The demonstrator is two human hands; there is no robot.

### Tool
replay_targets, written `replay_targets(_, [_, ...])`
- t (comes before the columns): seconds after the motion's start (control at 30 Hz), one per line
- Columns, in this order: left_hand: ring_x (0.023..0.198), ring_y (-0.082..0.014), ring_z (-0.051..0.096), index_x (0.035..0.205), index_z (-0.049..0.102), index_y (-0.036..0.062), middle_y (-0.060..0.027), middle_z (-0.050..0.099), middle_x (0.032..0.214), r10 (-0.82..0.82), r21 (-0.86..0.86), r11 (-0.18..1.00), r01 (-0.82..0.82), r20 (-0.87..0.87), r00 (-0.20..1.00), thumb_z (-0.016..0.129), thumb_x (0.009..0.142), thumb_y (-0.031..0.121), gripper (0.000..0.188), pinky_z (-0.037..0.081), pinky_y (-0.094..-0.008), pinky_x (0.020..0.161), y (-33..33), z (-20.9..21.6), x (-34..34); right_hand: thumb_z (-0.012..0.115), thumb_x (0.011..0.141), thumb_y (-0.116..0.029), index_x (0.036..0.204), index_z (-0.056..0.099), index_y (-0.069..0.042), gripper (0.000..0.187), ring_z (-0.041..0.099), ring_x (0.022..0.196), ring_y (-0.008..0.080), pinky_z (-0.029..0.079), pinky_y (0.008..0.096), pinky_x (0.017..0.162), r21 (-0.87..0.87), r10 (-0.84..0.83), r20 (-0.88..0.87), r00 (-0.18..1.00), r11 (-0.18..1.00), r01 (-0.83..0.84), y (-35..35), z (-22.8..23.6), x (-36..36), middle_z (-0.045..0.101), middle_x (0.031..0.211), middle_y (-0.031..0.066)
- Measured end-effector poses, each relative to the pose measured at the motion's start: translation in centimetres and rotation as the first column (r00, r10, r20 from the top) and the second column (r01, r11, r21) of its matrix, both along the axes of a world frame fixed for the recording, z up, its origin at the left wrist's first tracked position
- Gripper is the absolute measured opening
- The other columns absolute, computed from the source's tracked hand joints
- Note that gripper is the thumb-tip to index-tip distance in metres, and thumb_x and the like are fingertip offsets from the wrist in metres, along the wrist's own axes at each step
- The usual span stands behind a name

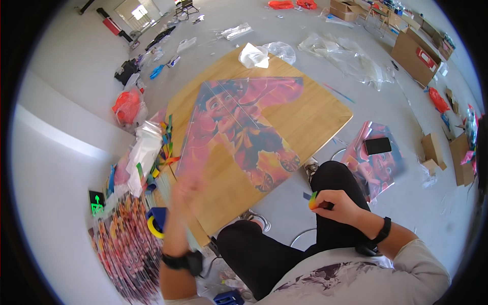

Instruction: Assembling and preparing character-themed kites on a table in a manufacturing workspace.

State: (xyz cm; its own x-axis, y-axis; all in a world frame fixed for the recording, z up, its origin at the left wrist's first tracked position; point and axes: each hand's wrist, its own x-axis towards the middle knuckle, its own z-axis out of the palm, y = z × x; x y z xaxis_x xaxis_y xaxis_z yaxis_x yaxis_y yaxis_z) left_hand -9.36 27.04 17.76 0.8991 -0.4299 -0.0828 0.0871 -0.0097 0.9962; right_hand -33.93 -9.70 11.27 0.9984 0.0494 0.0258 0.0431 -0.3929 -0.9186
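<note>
A colourful kite [231, 114] printed with a cartoon figure lies spread on the wooden table [310, 127], with thin rods along it. My left hand [188, 188], smeared by motion, is over the table's left side at the kite's lower left tip. Whether it holds anything does not show. My right hand [338, 206] is closed above my right thigh, pinching a short rainbow-coloured ribbon [312, 201]. More rainbow ribbons [166, 145] hang at the table's left edge, next to a crumpled silvery plastic sheet [145, 152].
A blue tape dispenser [158, 218] with yellow tape sits by the table's lower left corner. Many printed kites [127, 249] are stacked by the wall. At right, a phone [378, 146] rests on another printed sheet [373, 173]. Cardboard boxes [414, 56] and plastic wrap [351, 58] lie farther off.
</note>
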Motion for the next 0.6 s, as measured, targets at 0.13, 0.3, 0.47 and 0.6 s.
replay_targets(0.13, [0.101,-0.0264,0.067,0.130,0.065,0.0057,-0.0100,0.069,0.114,-0.504,0.615,0.788,0.020,0.626,0.595,0.080,0.080,0.008,0.052,0.052,-0.0359,0.086,-8.9,4.5,-14.8,0.078,0.089,-0.009,0.096,0.071,-0.005,0.011,0.062,0.073,0.0125,0.050,0.0276,0.066,0.145,0.067,0.046,0.997,0.987,-0.073,2.4,4.0,-0.1,0.070,0.088,0.0020])
replay_targets(0.3, [0.110,-0.0268,0.062,0.135,0.063,0.0099,-0.0079,0.064,0.124,-0.304,0.405,0.915,-0.007,0.700,0.647,0.078,0.077,0.006,0.060,0.043,-0.0404,0.099,-10.2,4.0,-21.6,0.077,0.091,-0.011,0.100,0.071,-0.008,0.012,0.063,0.074,0.0104,0.048,0.0260,0.065,0.227,0.375,0.076,0.924,0.896,-0.382,4.3,9.6,-1.1,0.069,0.085,0.0006])
replay_targets(0.47, [0.097,-0.0277,0.063,0.128,0.065,0.0059,-0.0097,0.067,0.107,-0.228,0.337,0.941,-0.039,0.712,0.665,0.070,0.078,-0.003,0.051,0.044,-0.0393,0.091,-9.6,4.6,-24.5,0.077,0.091,-0.008,0.099,0.071,-0.004,0.011,0.062,0.071,0.0048,0.047,0.0216,0.062,0.275,0.477,-0.105,0.873,0.857,-0.435,4.2,12.4,-2.2,0.070,0.083,0.0006])
replay_targets(0.6, [0.077,-0.0274,0.063,0.120,0.069,0.0048,-0.0115,0.064,0.085,-0.157,0.313,0.949,-0.044,0.588,0.794,0.062,0.077,-0.011,0.046,0.049,-0.0349,0.072,-9.1,5.1,-25.9,0.076,0.092,-0.017,0.103,0.071,-0.008,0.015,0.060,0.069,0.0055,0.047,0.0230,0.063,0.207,0.469,-0.166,0.868,0.877,-0.434,4.6,12.9,-2.9,0.071,0.081,0.0008])
